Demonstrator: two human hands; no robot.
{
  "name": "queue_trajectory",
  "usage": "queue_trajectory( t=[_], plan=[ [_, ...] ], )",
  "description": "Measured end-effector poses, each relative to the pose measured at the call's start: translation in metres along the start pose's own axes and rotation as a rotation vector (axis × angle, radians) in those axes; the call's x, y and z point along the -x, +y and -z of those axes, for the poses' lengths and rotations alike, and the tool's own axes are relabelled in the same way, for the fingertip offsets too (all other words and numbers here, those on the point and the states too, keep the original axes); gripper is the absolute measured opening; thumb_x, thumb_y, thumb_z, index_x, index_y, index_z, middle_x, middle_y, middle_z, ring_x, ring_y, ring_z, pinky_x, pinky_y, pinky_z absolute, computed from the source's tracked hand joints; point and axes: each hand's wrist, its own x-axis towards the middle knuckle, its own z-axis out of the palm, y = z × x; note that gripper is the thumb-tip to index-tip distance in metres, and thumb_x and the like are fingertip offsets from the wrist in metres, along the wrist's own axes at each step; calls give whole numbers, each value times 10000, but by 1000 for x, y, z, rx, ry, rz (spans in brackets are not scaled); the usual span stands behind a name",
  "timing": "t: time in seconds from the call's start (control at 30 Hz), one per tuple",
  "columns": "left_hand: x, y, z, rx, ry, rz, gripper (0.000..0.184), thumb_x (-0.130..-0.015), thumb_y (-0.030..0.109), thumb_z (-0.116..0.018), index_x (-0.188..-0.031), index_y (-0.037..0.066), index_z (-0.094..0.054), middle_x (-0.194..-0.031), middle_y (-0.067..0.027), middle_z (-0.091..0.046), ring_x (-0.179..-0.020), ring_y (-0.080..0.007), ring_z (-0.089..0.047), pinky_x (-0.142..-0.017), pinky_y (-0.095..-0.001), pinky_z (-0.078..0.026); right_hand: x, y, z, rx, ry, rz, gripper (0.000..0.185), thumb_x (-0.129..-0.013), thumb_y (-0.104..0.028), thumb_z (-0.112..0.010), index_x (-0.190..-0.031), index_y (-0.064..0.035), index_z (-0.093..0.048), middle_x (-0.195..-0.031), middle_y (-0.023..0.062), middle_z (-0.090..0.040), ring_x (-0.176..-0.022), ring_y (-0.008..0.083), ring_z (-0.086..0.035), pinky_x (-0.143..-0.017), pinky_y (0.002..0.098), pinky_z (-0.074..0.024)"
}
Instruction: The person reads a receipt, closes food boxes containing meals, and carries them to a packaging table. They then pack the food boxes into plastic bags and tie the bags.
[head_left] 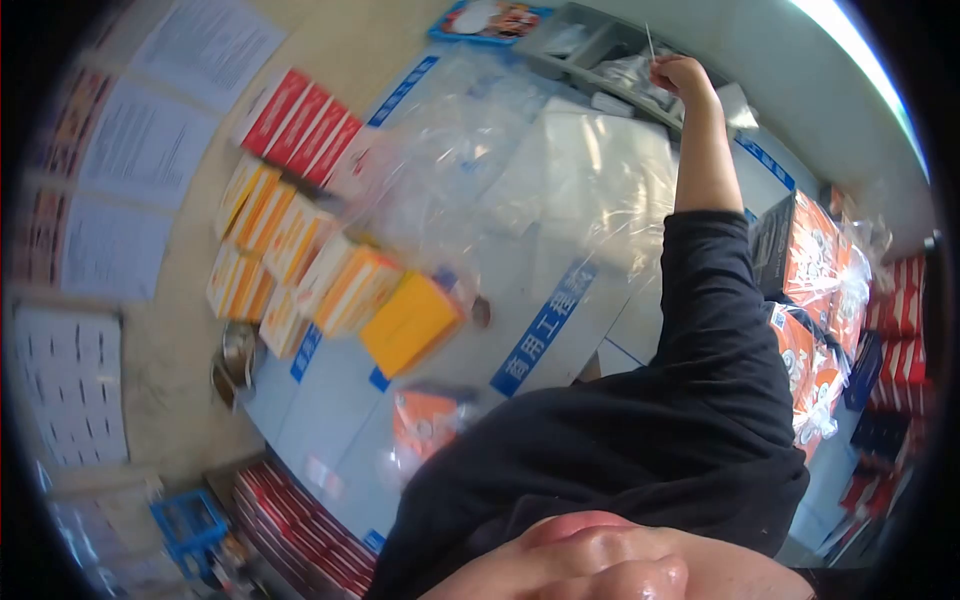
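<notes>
My right hand (pixel 680 74) is stretched far out to the upper right, its fingers pinched together. A thin white stick-like piece (pixel 650 42) points up from between the fingertips; its exact kind is too small to make out. Under and beside the hand is a grey divided tray (pixel 590 72), with crumpled clear plastic (pixel 632 72) in one compartment. A stack of clear plastic bags (pixel 610 160) lies on the table just in front of the tray. My left hand is out of view, hidden below my black sleeve and torso.
Yellow-and-white boxes (pixel 345 285) and red-and-white boxes (pixel 305 125) stand at the table's left side. Orange boxes wrapped in plastic (pixel 810 260) are stacked at the right. Loose clear film (pixel 440 150) covers the table's middle. A blue tray (pixel 490 20) sits at the back.
</notes>
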Motion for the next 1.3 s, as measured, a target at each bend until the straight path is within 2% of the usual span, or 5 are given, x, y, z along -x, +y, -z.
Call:
queue_trajectory(
  t=[0.37, 0.63, 0.97, 1.13, 1.3],
  plan=[
    [40, 49, 62, 10, -108, -371, 312, -828, 60, -526, -1134, 28, -478, -1057, -106, -540, -983, -220, -532, -838, -317, -434, 533, 51, -233, 607, -1406, 636, 182, -654, -42, -654, -830, -47, -611, -705, 65, -636, -655, 196, -628, -598, 297, -480],
    [80, 8, 99, 578, 59, -347, 114, -885, 159, -522, -899, 46, -531, -641, 28, -446, -566, -49, -417, -480, -218, -323, 652, 76, -223, 543, -1255, 602, 340, -678, -55, -672, -940, -37, -456, -697, 78, -634, -653, 225, -617, -616, 301, -483],
    [72, -37, 115, 218, -216, -857, 285, -726, 197, -611, -984, 78, -606, -1043, -106, -594, -996, -249, -552, -888, -414, -393, 705, 95, -247, 485, -1473, 1274, 523, -628, -180, -711, -1110, -68, -540, -1067, 120, -571, -1066, 317, -508, -1019, 433, -275],
    [48, -52, 132, 37, -369, -832, 241, -747, 308, -628, -922, 142, -631, -1100, -96, -580, -1083, -252, -513, -1031, -537, -159, 704, 91, -223, 173, -1435, -84, 259, -710, -67, -613, -966, -66, -573, -958, 73, -598, -915, 261, -570, -938, 395, -345],
    [43, -35, 149, -103, -699, -728, 220, -769, 262, -615, -925, 107, -602, -1253, -164, -475, -1232, -297, -380, -1044, -547, -80, 690, 93, -222, 779, -1568, 1425, 180, -765, -134, -518, -936, -133, -573, -831, 13, -572, -824, 186, -565, -812, 345, -375]
  ],
)
